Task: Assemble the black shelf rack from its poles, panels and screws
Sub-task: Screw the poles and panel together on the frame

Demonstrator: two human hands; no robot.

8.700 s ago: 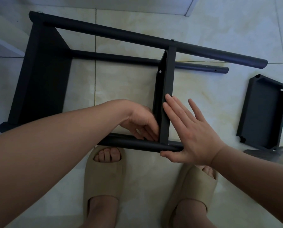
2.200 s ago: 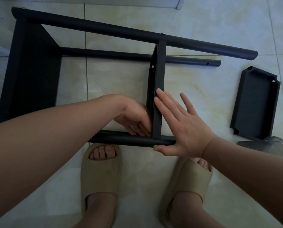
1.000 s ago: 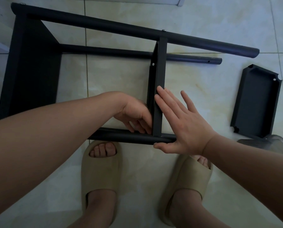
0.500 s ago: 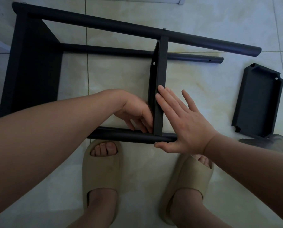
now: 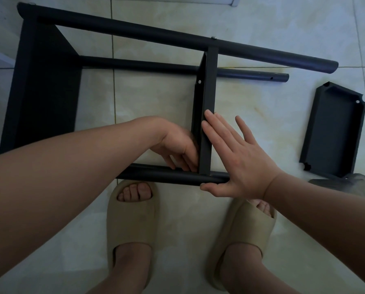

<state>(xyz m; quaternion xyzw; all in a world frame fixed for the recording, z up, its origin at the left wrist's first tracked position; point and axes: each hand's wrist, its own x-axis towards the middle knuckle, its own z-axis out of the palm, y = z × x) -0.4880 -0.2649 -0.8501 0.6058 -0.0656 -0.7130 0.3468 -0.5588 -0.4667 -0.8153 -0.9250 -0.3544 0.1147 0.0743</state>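
Both left hand and right hand flank the middle panel edge.

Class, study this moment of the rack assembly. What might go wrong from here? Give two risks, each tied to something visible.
1. The right hand only presses flat against the middle panel. If it slips, the panel may shift on the near pole and the holes may misalign.
2. The left hand works in the corner where panel meets pole, so its fingers might get pinched.
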